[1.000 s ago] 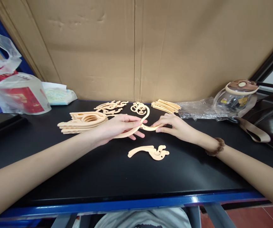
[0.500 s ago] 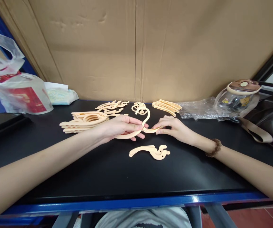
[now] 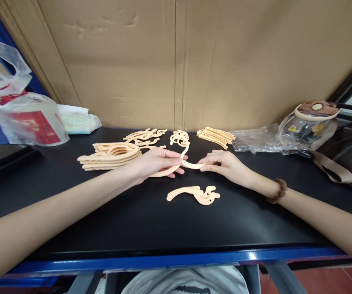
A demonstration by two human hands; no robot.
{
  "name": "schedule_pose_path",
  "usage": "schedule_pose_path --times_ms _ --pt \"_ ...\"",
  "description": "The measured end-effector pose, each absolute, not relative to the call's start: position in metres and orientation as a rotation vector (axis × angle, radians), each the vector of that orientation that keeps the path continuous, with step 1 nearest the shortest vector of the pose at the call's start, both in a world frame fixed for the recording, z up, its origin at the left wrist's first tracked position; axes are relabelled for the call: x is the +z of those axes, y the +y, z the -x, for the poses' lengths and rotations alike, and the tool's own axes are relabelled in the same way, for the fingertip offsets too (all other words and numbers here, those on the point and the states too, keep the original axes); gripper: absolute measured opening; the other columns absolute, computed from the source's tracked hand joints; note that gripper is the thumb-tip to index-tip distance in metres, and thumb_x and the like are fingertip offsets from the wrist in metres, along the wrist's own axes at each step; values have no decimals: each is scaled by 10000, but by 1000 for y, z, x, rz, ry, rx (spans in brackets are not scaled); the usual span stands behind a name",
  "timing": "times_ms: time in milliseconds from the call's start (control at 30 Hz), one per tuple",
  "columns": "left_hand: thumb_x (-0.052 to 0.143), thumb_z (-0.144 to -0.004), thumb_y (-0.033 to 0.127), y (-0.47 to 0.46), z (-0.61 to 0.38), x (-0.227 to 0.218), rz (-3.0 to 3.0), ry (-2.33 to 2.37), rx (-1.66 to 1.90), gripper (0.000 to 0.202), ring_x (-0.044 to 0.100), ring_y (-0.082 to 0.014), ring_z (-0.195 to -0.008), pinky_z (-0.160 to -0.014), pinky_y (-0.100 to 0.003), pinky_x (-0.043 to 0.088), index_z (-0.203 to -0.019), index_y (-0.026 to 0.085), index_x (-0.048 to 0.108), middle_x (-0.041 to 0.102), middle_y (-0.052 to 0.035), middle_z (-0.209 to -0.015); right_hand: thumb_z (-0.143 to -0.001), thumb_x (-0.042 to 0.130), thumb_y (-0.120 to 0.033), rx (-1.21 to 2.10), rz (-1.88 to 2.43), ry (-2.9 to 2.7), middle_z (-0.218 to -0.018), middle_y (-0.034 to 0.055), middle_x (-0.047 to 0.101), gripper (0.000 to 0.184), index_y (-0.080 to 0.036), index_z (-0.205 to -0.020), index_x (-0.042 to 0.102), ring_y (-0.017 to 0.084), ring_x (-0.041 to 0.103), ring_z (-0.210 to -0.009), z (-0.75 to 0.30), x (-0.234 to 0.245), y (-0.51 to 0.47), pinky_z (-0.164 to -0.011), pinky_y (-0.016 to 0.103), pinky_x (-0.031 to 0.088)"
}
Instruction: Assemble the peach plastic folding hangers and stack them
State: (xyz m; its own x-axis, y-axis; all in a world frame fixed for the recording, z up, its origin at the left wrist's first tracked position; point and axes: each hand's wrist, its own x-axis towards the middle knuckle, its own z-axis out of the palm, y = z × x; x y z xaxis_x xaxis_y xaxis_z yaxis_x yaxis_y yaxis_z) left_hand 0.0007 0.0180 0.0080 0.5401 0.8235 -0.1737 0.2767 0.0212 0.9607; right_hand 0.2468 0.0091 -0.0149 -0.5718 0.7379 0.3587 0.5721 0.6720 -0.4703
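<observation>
Between my hands is a beige folding clothes hanger (image 3: 185,152), its curved hook pointing up and away from me. My left hand (image 3: 159,162) pinches it near the joint below the hook, with one arm of the hanger running out under my fingers. At the right, my right hand (image 3: 221,164) grips the end of the other hanger arm (image 3: 193,165) between thumb and fingers. Closer to me on the black table lies a folded hanger piece (image 3: 195,194) with two small dark holes. A stack of folded hangers (image 3: 110,158) sits beside my left forearm.
Loose curved parts (image 3: 145,136), hook parts (image 3: 179,138) and a pile of slim arms (image 3: 215,136) lie along the cardboard (image 3: 127,73). A phone (image 3: 4,159) and a bagged cup (image 3: 38,118) stand left. Clear plastic wrap (image 3: 255,139) and a bottle (image 3: 310,122) are at right.
The hanger has turned slightly, so the arm in my right hand now shows its flat face. The hook has shifted a little to the left. Both hands keep their hold.
</observation>
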Motion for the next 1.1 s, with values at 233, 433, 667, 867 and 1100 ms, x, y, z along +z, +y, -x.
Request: schedule_pose_path --times_ms 233,433,667,867,1100 --pt "562 -882 404 13 -5 8 -1720 936 625 352 663 -193 -985 -788 -270 530 -1161 206 644 696 -61 -1107 -918 496 -455 375 1169 -2355 -943 0 706 303 -245 -1008 696 159 616 -805 -245 -15 4 -707 260 401" --pt "460 -924 296 13 -10 9 -1797 990 692 403 663 -188 -965 -804 -311 515 -1307 175 489 598 -95 -1274 -931 429 -497 292 1399 -2198 -657 -45 587 329 -225 -849 596 123 517 -601 -238 -9 1 -563 242 319" --pt "394 -925 308 29 8 6 -2466 1225 659 293 619 -222 -1001 -919 -374 443 -1073 201 624 689 -40 -1067 -924 417 -484 143 1627 -2034 -664 -32 592 324 -224 -793 558 153 543 -631 -246 -3 6 -562 260 326" --pt "348 -950 262 21 7 6 -2586 1222 726 273 641 -200 -907 -815 -316 470 -980 188 608 697 -36 -975 -906 466 -452 -189 1573 -2011 -789 22 664 272 -209 -1004 536 216 608 -709 -253 -1 6 -589 307 401" --pt "390 -961 235 1 -12 7 -2601 1033 774 232 642 -162 -909 -800 -264 461 -1045 203 604 692 -8 -998 -910 512 -424 -832 1030 -2209 -1249 115 575 389 -173 -1207 533 286 501 -1147 -237 5 -9 -1040 492 301"
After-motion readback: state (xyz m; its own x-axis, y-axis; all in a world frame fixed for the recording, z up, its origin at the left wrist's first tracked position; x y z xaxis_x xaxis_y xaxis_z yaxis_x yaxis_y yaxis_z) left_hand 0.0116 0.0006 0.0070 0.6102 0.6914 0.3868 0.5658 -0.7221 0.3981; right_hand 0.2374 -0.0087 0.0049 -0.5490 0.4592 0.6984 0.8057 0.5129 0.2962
